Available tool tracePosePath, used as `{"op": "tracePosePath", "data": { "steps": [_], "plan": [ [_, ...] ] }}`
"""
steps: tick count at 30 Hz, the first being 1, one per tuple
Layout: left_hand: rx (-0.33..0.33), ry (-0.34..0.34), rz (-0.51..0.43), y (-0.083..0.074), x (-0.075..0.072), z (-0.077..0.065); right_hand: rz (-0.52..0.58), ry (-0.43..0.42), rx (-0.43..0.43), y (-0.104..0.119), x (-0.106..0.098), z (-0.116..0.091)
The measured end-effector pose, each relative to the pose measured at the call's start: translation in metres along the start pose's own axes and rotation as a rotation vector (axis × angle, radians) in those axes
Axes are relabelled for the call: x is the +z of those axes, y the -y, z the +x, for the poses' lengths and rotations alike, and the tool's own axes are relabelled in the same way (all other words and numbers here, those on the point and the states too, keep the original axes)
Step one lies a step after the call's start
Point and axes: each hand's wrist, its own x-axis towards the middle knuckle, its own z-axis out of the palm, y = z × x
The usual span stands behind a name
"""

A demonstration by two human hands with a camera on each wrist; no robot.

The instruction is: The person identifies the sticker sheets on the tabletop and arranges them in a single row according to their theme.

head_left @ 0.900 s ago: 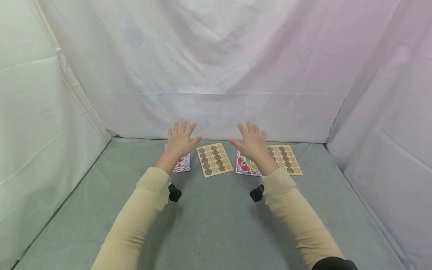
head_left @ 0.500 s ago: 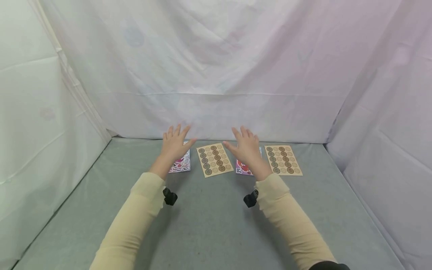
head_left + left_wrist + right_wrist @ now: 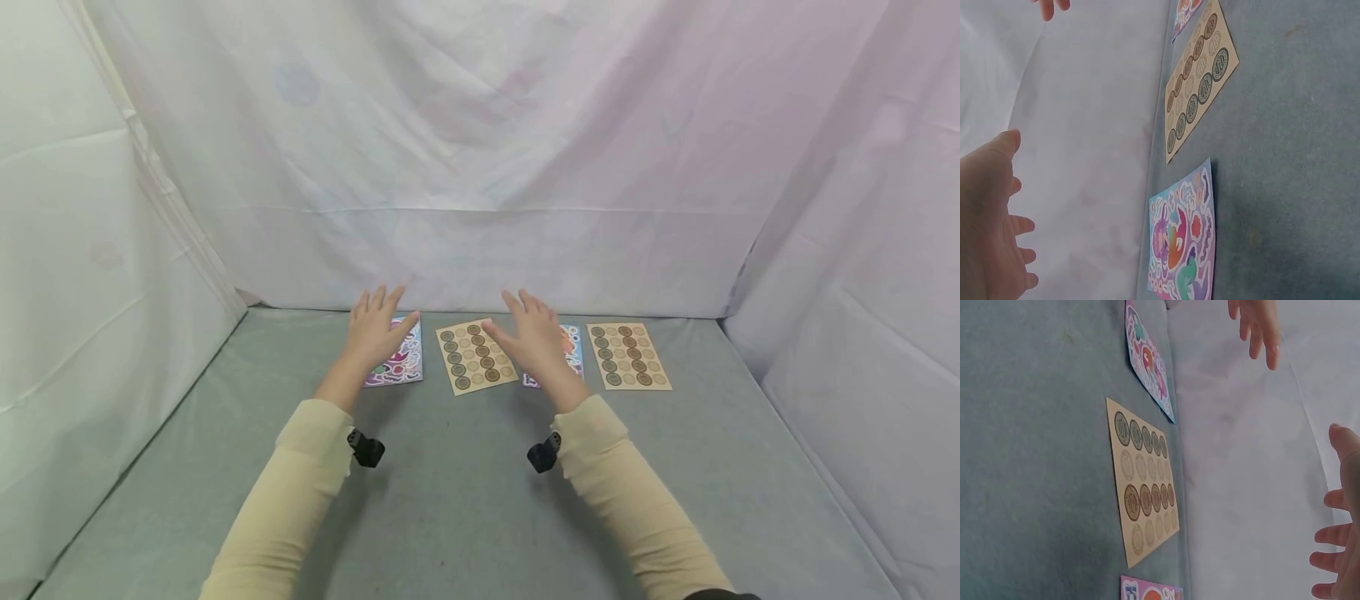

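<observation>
L hand (image 3: pixel 371 333) & R hand (image 3: pixel 536 340) are hovering empty, fingers spread, either side of tan rect. paper round-seal sheet (image 3: pixel 474 360), lying flat prob. for easy access.

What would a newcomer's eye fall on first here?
Probably the bare left hand and bare right hand, raised with fingers apart above the grey table, mid-picture in the head view. Next, the row along its far side: a bright multicoloured rectangular sheet at the left end, a tan sheet of round prints at the right.
</observation>
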Motion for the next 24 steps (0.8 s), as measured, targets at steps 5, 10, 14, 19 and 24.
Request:
{"op": "tracePosePath", "data": {
  "steps": [5,10,14,19,24],
  "plan": [
    [0.010,-0.019,-0.028,0.007,0.000,-0.004,0.014,-0.009,0.006,0.004,0.009,-0.003],
    [0.005,-0.020,-0.057,0.013,0.001,-0.008,0.061,-0.026,-0.007,0.008,0.016,-0.005],
    [0.007,-0.041,-0.098,0.017,0.002,-0.011,0.088,-0.042,-0.026,0.010,0.021,-0.006],
    [0.009,-0.054,-0.123,0.022,0.005,-0.015,0.130,-0.037,-0.030,0.013,0.027,-0.008],
    [0.002,-0.061,-0.139,0.026,0.008,-0.018,0.154,-0.045,-0.034,0.017,0.034,-0.012]
  ]
}}
